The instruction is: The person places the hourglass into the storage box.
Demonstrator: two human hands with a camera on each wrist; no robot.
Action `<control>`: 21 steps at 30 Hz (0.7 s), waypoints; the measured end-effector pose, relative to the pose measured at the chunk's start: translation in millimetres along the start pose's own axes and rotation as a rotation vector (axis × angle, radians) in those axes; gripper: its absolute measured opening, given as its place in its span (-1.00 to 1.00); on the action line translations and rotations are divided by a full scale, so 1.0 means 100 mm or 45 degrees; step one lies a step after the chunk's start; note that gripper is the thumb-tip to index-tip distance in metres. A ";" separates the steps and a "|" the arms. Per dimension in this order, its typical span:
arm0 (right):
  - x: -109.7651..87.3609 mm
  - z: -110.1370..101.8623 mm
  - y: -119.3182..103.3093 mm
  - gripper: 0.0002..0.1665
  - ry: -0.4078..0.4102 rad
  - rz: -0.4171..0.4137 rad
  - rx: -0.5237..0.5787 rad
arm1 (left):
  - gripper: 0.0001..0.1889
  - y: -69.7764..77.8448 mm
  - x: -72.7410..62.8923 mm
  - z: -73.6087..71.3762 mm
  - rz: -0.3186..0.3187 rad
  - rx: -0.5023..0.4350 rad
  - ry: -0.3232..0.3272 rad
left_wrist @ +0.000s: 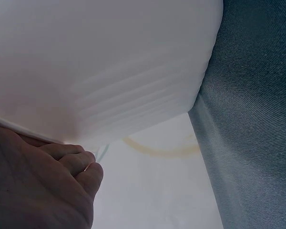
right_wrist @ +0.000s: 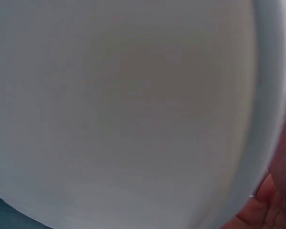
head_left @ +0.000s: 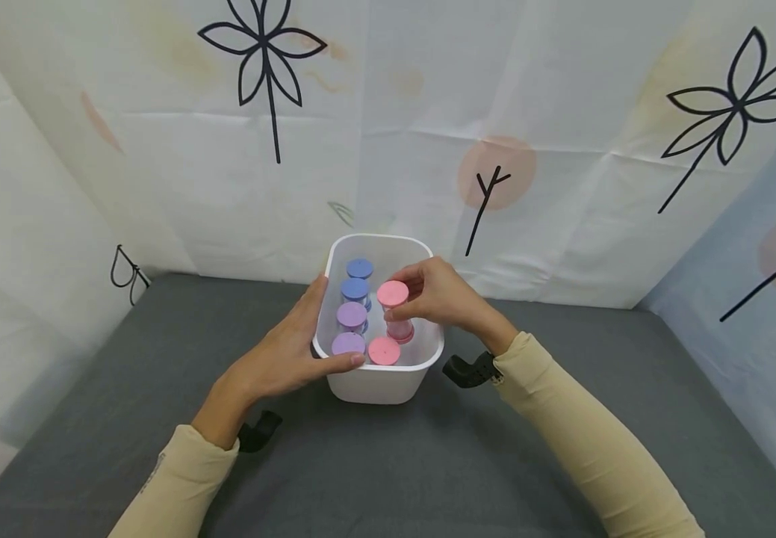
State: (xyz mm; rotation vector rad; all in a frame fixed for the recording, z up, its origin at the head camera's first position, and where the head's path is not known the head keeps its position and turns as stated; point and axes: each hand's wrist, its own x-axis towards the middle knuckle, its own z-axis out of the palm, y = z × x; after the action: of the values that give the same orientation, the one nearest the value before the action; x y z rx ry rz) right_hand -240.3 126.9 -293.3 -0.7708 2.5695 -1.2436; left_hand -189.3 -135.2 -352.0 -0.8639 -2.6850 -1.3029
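Observation:
In the head view, a white plastic bin (head_left: 377,385) stands on the table. My left hand (head_left: 287,347) holds it, fingers along the outer left wall and thumb over the near rim; the left wrist view shows those fingers curled at the rim. My right hand (head_left: 444,295) reaches over the right rim and pinches a pink sand timer (head_left: 393,294), upright inside the bin. Another pink timer (head_left: 384,350) stands nearer the front. Along the left side are two purple timers (head_left: 351,315) and two blue timers (head_left: 359,268). The bin's wall hides most of the right hand in the right wrist view.
A dark grey cloth (head_left: 388,463) covers the table under the bin. White printed curtains (head_left: 388,112) rise behind and at both sides, with the back one close beyond the bin. Each wrist carries a black strap mount (head_left: 470,370).

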 end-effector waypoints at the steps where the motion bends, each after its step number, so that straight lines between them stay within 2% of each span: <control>1: 0.01 0.00 0.00 -0.53 -0.011 0.012 -0.005 | 0.27 0.00 0.00 0.00 -0.003 -0.003 -0.001; 6: 0.04 -0.01 -0.03 -0.53 -0.044 0.064 -0.020 | 0.27 0.00 -0.01 0.00 -0.015 -0.008 -0.001; 13: 0.06 -0.01 -0.05 -0.55 -0.073 0.061 -0.049 | 0.26 0.00 -0.01 -0.01 -0.020 -0.007 0.000; 21: 0.11 0.01 -0.07 -0.51 -0.091 0.096 -0.152 | 0.28 0.00 -0.01 0.00 -0.014 -0.022 -0.008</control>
State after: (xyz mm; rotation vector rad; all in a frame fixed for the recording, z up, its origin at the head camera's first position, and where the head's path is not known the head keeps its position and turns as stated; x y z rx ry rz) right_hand -246.8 117.0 -287.7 -0.7188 2.6081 -1.0300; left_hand -189.0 -135.8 -352.1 -0.8577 -2.6906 -1.3296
